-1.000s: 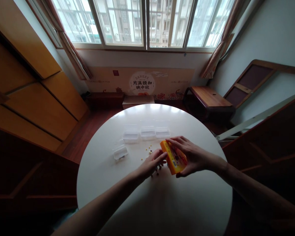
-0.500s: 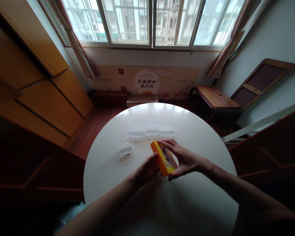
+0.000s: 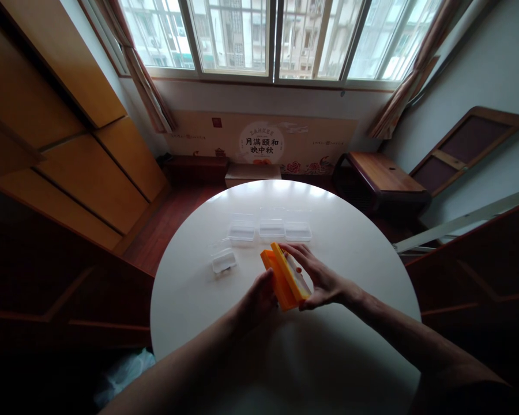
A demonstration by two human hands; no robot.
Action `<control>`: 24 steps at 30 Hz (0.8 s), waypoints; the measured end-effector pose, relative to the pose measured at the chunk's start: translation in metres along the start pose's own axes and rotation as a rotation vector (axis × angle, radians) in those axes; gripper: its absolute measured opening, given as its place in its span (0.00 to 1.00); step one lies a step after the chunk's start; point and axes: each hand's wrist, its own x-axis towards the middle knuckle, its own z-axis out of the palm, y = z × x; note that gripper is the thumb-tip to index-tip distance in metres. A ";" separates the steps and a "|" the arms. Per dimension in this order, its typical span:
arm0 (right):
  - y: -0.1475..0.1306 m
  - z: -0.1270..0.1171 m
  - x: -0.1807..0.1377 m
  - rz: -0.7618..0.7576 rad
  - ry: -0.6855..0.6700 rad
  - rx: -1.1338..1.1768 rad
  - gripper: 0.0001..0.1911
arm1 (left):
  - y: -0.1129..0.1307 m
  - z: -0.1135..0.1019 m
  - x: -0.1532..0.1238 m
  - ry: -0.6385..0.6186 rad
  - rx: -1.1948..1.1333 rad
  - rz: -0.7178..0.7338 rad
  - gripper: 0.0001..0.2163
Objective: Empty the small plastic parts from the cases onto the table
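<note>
An orange-yellow box (image 3: 282, 287) is held above the front half of the table, tilted, with its lid (image 3: 287, 270) partly parted from its base. My left hand (image 3: 258, 298) grips the base from the left, its thumb along the side; the other fingers are partly hidden. From the right, my right hand (image 3: 322, 280) is closed over the lid, fingers at the far end and thumb at the near end. Whatever lies inside the box is hidden from me.
Beyond the box, clear plastic cases with raised lids stand in a row: a left one (image 3: 242, 233), a middle one (image 3: 272, 231) and a right one (image 3: 298, 233). Another small case (image 3: 224, 263) sits nearer, left of my hands. The round white table (image 3: 354, 248) has a curved edge.
The lid has come apart from the base along the left side, opening a gap that was not there before. The whole view has shifted slightly.
</note>
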 end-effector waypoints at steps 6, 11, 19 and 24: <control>-0.003 -0.008 -0.013 0.069 0.000 0.011 0.61 | 0.022 0.001 -0.003 0.060 0.141 0.002 0.28; -0.006 -0.014 -0.028 0.196 0.074 -0.007 0.51 | 0.051 -0.003 -0.002 0.118 0.374 0.043 0.28; 0.000 -0.003 -0.036 0.431 0.250 0.140 0.29 | 0.083 -0.006 0.004 0.022 0.762 0.126 0.34; 0.002 -0.002 -0.040 0.440 0.286 0.081 0.15 | 0.092 -0.005 0.003 -0.129 1.060 0.317 0.40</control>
